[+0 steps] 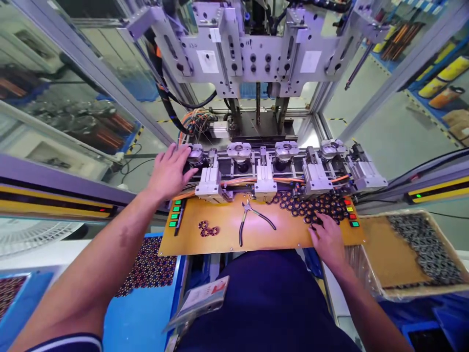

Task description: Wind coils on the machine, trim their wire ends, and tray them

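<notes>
My left hand reaches to the leftmost metal fixture, fingers stretched and thumb apart, its fingertips at the fixture's side. My right hand is at the near edge of a pile of small black ring-shaped cores with copper-coloured spots. Its thumb and fingers close around one dark core at the pile's edge, partly hidden by the fingers. Between the hands, diagonal cutters lie with handles spread on the yellow-brown board. Several loose cores sit left of the cutters.
Three more fixtures stand in the row, with metal blocks and orange tubes before them. A machine head hangs above. Green buttons line the board's left edge. A box of grey cores is at right; a blue tray is at left.
</notes>
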